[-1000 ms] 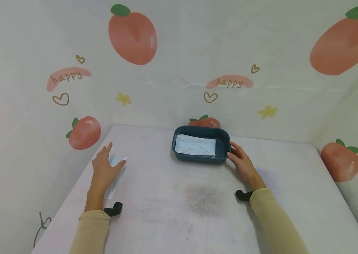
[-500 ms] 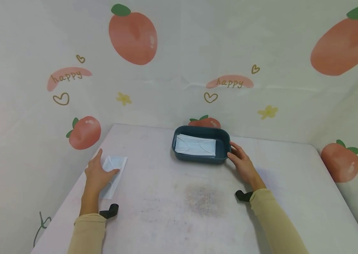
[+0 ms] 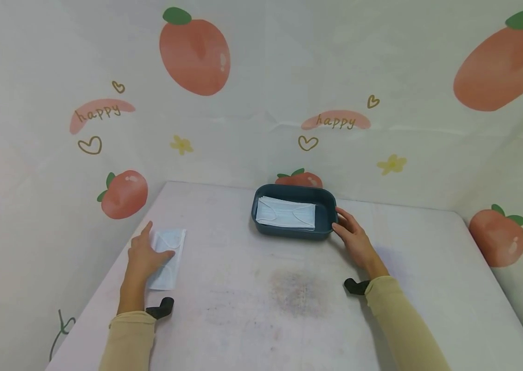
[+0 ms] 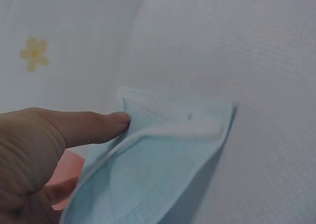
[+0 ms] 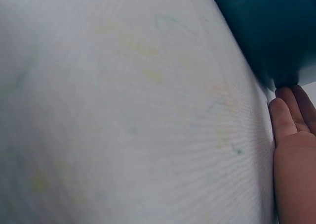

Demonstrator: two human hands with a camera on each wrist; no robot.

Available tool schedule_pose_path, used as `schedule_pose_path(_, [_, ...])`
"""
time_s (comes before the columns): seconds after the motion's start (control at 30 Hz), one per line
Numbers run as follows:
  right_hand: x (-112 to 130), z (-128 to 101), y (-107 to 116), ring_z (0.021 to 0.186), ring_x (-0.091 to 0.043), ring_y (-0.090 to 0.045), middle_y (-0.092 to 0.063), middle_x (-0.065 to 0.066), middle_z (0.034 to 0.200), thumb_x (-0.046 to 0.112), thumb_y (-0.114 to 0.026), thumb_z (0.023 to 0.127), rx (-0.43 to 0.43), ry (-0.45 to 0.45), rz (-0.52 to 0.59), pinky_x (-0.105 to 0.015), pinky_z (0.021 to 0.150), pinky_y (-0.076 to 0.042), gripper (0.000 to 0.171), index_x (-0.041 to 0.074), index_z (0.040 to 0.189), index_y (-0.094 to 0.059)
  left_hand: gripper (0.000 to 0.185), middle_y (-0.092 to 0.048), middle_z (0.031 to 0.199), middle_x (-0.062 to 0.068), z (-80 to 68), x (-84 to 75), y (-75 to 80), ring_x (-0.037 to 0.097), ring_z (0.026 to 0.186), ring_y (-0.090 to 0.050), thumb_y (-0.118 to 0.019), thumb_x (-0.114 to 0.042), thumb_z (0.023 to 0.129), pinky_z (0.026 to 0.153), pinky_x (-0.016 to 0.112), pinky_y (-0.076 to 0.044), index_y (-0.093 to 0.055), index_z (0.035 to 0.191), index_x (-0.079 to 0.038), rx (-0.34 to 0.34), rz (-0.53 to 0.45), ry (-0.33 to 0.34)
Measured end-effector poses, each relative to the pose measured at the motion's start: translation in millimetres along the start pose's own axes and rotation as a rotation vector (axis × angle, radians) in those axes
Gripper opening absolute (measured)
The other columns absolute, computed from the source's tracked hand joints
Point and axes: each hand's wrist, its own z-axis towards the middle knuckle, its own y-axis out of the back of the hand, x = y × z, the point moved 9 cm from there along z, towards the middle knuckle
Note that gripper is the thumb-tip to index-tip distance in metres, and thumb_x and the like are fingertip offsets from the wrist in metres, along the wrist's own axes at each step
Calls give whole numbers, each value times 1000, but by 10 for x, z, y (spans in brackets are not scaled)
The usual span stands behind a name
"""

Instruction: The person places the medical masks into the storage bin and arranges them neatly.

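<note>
Left hand [image 3: 142, 255] slid back — straight fingers [image 4: 94, 125] press the face mask [image 3: 168, 257], lengthwise toward the wall.

Pale blue face mask [image 3: 167, 257] on a white, smudged table [image 3: 289, 309], more pale blue masks [image 3: 286, 212] in a dark teal tray [image 3: 326, 229]. Cream backdrop [image 3: 261, 77] printed with pinkish-orange peaches, yellow flowers, brown hearts. Beige sleeves [image 3: 400, 319].

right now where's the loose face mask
In the head view the loose face mask lies on the table's left side, under the left hand, well left of the dark tray.
</note>
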Motion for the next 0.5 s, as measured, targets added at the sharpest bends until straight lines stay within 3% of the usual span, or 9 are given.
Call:
schedule_pose_path(0.17, [5,-3,-6,157,-32,-24,-22,-14,170,41,-60,102,3,2,10,-54,129,-19,70,30,162,-26,108,-26,158,37,7,-26,-37,56,143,-31,-76,-24,88,114,74,-31,0,165,-13,30,-31,5])
schedule_pose_path(0.5, [-1,4,-5,157,-32,-24,-22,-14,170,41,-60,102,0,-3,17,-54,130,-19,71,30,162,-26,96,-40,145,36,-30,-122,-51,53,132,-42,-67,-24,94,113,70,-38,-5,164,-7,35,-52,-10])
